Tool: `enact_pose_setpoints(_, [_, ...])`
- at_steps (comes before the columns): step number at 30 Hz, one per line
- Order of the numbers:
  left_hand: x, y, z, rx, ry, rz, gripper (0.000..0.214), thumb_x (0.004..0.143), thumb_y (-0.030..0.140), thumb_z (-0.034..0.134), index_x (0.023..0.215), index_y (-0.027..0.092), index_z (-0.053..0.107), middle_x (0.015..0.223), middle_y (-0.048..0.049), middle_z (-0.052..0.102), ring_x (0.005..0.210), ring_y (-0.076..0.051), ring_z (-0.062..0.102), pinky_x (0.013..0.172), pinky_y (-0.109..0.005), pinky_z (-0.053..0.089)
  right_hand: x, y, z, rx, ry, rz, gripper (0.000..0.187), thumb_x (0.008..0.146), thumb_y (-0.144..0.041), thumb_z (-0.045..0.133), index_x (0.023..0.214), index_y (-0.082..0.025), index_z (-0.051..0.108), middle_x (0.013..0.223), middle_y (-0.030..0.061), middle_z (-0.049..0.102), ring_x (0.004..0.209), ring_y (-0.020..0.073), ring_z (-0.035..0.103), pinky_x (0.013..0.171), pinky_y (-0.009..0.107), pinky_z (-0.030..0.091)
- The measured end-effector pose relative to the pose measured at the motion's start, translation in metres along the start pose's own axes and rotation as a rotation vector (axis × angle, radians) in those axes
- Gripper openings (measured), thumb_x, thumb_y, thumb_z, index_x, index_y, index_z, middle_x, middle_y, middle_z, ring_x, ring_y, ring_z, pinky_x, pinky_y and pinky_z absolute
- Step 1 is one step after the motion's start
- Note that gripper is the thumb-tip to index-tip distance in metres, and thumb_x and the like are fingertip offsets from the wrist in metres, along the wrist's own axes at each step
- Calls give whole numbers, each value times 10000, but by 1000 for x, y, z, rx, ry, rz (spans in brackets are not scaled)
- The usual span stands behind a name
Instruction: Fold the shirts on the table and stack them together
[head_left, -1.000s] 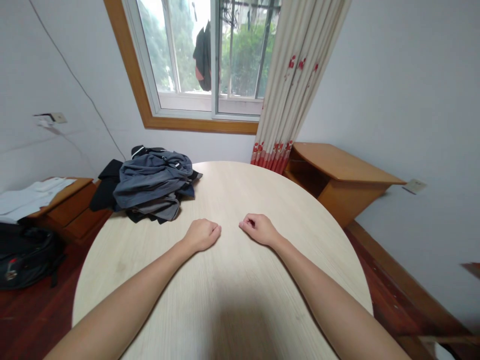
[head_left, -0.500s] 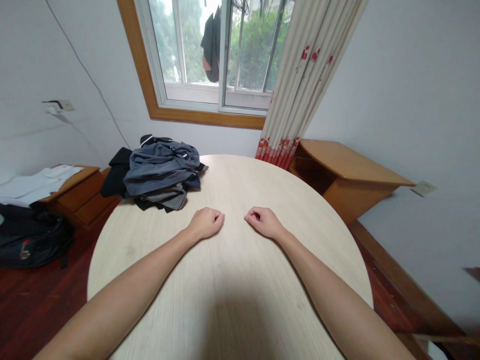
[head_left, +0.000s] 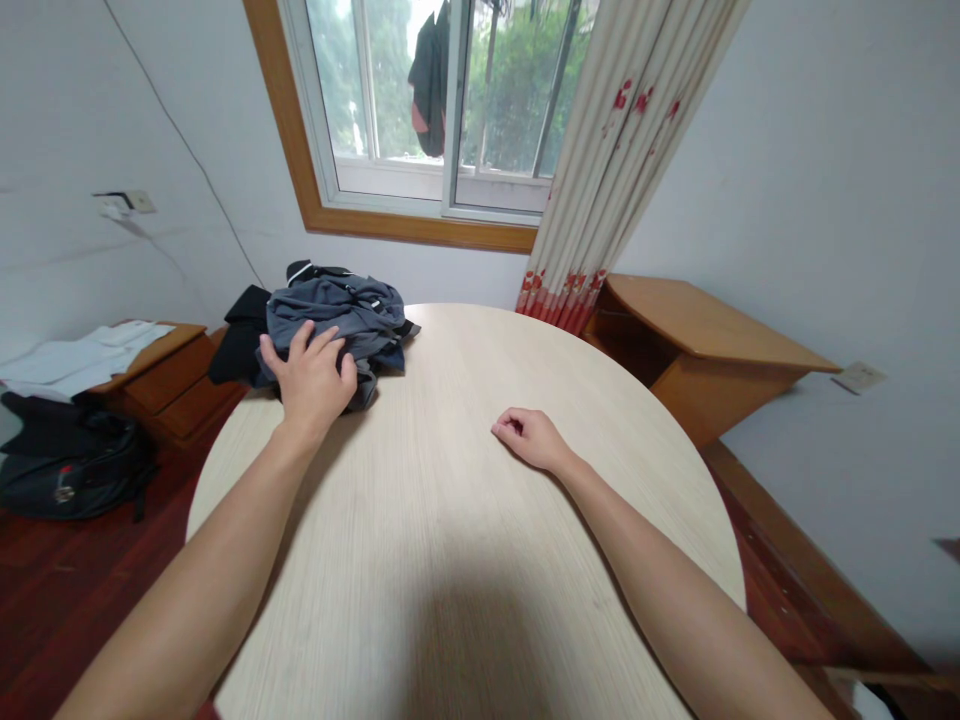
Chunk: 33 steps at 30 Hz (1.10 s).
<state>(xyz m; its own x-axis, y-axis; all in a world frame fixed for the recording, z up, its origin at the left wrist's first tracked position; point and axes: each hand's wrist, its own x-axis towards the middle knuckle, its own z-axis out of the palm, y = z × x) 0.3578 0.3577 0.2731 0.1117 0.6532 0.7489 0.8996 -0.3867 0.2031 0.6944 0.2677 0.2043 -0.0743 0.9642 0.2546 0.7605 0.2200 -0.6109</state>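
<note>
A heaped pile of dark clothes (head_left: 337, 305), grey, black and navy, lies at the far left of the round wooden table (head_left: 450, 480). My left hand (head_left: 309, 378) is open, its fingers spread over the near side of the pile. Whether the fingertips touch the cloth I cannot tell. My right hand (head_left: 529, 438) rests on the tabletop near the middle, curled into a loose fist with nothing visible inside it.
Behind the table are a window (head_left: 442, 110) and a cream curtain (head_left: 600, 180) with red flowers. A wooden desk (head_left: 712, 320) stands to the right. On the left are a low wooden cabinet (head_left: 169, 385) with papers (head_left: 90, 355) and a black backpack (head_left: 82, 460).
My left hand has moved left and away from me, from the tabletop to the clothes pile, and its fist has opened. The right hand stays in place. The view has shifted slightly.
</note>
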Motion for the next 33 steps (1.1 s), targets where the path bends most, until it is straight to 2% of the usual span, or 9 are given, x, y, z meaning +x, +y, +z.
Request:
enact_pose_setpoints(5, [-1, 12, 0, -39, -8, 21, 334, 911, 249, 494, 1193, 232, 671, 1399, -89, 608, 1354, -332, 448, 1173, -628, 22, 0, 0, 0, 0, -1, 0, 234, 864, -374, 578, 784, -181, 682, 658, 11, 623, 604, 140, 524, 590, 258, 356])
enact_pose_setpoints(9, [-3, 21, 0, -95, -18, 30, 337, 921, 230, 470, 1188, 216, 676, 1400, -91, 607, 1293, -340, 488, 1115, -610, 183, 0, 0, 0, -1, -2, -5, 239, 863, -377, 574, 775, -181, 680, 647, 9, 613, 598, 139, 515, 586, 258, 349])
enact_pose_setpoints(14, [0, 11, 3, -153, -31, 70, 319, 918, 191, 438, 1055, 198, 726, 1212, -77, 718, 1114, -307, 564, 965, -500, 390, 0, 0, 0, 6, -4, -6, 250, 863, -387, 571, 776, -178, 678, 638, 6, 601, 593, 137, 504, 584, 257, 343])
enact_pose_setpoints(18, [4, 1, 7, -267, 34, 97, 284, 890, 173, 461, 931, 206, 741, 1071, -72, 753, 1017, -261, 602, 940, -429, 455, 0, 0, 0, 5, -11, 2, 241, 860, -379, 578, 772, -178, 677, 637, 4, 598, 592, 133, 498, 579, 254, 338])
enact_pose_setpoints(22, [-6, 31, 3, -502, 62, 161, 270, 888, 189, 470, 840, 202, 736, 965, -74, 761, 929, -226, 646, 908, -410, 491, 0, 0, 0, 38, 2, -8, 268, 871, -417, 577, 796, -180, 677, 662, 9, 611, 609, 137, 506, 592, 258, 364])
enact_pose_setpoints(25, [-29, 83, -14, -795, -85, 248, 286, 884, 172, 464, 776, 199, 727, 861, -72, 758, 857, -204, 668, 836, -375, 520, 2, 0, 3, 252, 31, 21, 415, 911, -549, 509, 973, -175, 679, 767, 36, 664, 635, 146, 548, 609, 266, 421])
enact_pose_setpoints(28, [-57, 130, -39, -1146, -524, 530, 303, 896, 148, 458, 772, 211, 728, 807, -45, 762, 806, -170, 693, 819, -323, 538, 6, 0, 7, 600, 56, 127, 619, 921, -680, 408, 1252, -191, 591, 964, 76, 714, 682, 164, 625, 625, 289, 495])
enact_pose_setpoints(30, [-66, 144, -51, -1302, -743, 683, 253, 910, 181, 485, 899, 190, 738, 877, -57, 770, 784, -152, 699, 746, -271, 546, 8, 0, 8, 755, 107, 183, 649, 893, -701, 463, 1326, -226, 553, 1093, 82, 713, 836, 192, 674, 724, 316, 542])
enact_pose_setpoints(33, [-58, 132, -47, -1183, -713, 538, 259, 944, 281, 495, 960, 170, 729, 915, -84, 760, 785, -166, 690, 741, -277, 539, 7, -1, 5, 838, 112, 259, 619, 799, -612, 669, 1290, -244, 590, 1170, 72, 701, 1000, 220, 669, 853, 339, 545])
